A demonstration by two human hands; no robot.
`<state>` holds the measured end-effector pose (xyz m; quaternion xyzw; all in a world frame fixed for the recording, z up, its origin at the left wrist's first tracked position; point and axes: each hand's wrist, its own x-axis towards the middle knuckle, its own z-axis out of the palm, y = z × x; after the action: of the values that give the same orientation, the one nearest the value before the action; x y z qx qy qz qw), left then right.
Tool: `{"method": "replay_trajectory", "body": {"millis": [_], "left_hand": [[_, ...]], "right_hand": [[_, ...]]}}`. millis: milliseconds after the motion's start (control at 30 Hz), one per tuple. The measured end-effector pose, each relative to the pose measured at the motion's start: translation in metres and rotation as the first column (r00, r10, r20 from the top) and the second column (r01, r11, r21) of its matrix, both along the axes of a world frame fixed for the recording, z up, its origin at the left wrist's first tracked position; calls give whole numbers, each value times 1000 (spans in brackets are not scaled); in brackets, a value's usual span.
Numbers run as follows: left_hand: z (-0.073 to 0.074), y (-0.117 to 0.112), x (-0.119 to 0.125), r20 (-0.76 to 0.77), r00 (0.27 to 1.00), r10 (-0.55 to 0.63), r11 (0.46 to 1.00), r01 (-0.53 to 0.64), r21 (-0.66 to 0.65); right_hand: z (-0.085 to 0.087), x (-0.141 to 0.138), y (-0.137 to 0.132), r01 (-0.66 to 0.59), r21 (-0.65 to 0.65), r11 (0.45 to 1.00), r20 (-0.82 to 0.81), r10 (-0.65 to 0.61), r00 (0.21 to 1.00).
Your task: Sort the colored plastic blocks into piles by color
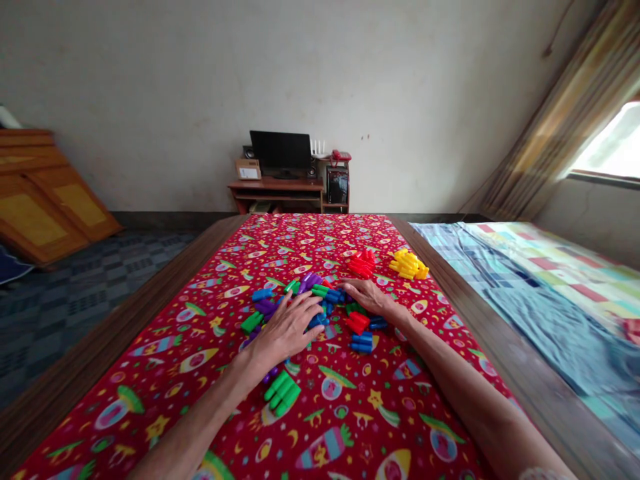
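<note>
A mixed heap of plastic toy building blocks lies on the red patterned cloth between my hands. My left hand (290, 323) is spread over the heap's left side, palm down, fingers apart. Around it are a purple block (266, 307), a green block (251, 323) and a blue block (263, 294). My right hand (369, 297) reaches in from the right, fingers stretched toward blue blocks (334, 295); whether the tips touch them is unclear. Below that hand sit a red block (358, 323) and a blue block (362, 343). Nearer me lies a green block (283, 393).
Red blocks (362, 264) and yellow blocks (409, 265) form separate groups farther back on the right. The cloth (350, 437) covers a long wooden table (205, 247). A bed (540, 293) stands to the right; a desk with a monitor (281, 153) is beyond.
</note>
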<state>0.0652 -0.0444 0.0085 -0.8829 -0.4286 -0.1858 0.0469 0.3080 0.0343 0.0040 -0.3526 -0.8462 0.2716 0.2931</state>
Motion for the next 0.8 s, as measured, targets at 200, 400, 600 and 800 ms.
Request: {"method": "replay_trajectory", "body": {"millis": [200, 400, 600, 800], "left_hand": [[23, -15, 23, 72, 994, -78, 995, 73, 75], [12, -41, 51, -68, 963, -263, 965, 264, 9], [-16, -28, 34, -48, 994, -98, 991, 102, 87], [14, -19, 22, 19, 1000, -21, 1000, 21, 11]], "right_hand": [[14, -29, -16, -161, -158, 974, -171, 133, 976], [38, 7, -11, 104, 100, 990, 237, -125, 963], [45, 11, -23, -3, 74, 997, 602, -42, 798], [53, -17, -28, -231, -108, 967, 490, 253, 834]]}}
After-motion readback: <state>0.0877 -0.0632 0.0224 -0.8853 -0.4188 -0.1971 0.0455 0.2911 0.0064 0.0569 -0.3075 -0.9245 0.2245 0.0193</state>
